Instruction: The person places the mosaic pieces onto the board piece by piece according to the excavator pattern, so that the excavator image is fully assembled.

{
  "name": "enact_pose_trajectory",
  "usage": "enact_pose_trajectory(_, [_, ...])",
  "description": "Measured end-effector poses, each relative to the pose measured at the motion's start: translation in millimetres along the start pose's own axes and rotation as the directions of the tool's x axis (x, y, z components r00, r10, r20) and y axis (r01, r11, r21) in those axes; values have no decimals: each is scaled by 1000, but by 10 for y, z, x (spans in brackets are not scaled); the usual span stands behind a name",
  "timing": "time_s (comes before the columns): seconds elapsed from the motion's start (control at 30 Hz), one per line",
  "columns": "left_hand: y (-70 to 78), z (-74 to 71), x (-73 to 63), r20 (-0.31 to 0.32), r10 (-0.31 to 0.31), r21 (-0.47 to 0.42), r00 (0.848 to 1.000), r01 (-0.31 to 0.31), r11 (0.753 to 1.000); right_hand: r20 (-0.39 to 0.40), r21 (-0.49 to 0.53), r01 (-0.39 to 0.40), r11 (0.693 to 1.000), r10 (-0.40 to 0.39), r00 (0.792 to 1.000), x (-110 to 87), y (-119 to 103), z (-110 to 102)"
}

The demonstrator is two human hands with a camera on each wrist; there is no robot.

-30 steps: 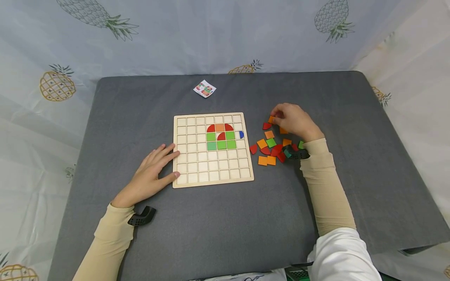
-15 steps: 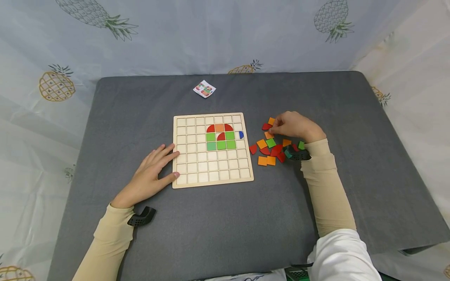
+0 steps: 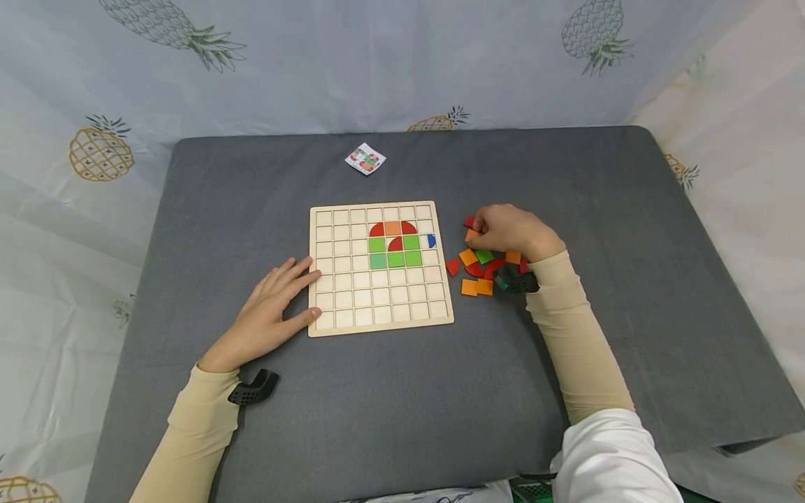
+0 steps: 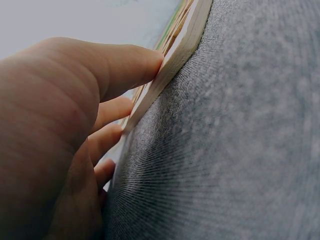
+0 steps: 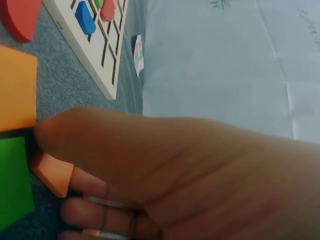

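A pale wooden grid board lies mid-table with red, green and orange tiles in its upper right cells, plus a blue half-round tile. My left hand rests along its left side, fingers spread. In the left wrist view, the thumb touches the board's edge. Right of the board, my right hand pinches an orange square tile between thumb and fingers. The right wrist view shows that tile partly hidden behind the thumb.
Loose tiles lie under and around the right hand, among them a red piece, an orange square and a green tile. A small printed card lies behind the board. Patterned curtains surround the grey table.
My right hand has come forward and left over the tile pile, shifting the orange square tile and a red piece leftward. The left hand and board have stayed still.
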State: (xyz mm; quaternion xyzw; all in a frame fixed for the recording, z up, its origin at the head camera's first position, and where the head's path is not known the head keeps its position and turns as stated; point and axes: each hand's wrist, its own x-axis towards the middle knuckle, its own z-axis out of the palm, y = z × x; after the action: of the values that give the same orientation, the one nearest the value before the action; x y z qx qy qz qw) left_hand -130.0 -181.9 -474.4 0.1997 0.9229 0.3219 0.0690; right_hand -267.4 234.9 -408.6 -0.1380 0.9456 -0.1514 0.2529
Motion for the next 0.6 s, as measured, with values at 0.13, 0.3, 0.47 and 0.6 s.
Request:
enact_pose_trajectory(0.13, [5,0,1,3,-3,-1,1000,3,1000,3,13,42,999,-42,999,30,-20,29])
enact_pose_trajectory(0.3, [3,-2,-3,8,-9,-12,1000,9,1000,-31,34,121,992,-120,992,38,-82,63])
enact_pose_trajectory(0.47, [1,-2,-3,10,-11,-16,1000,11,1000,-66,51,227,973,-223,972,44,-224,130])
enact_pose_trajectory(0.6, [1,-5,-3,6,-9,-10,1000,9,1000,-63,28,280,960,-278,959,46,-340,197])
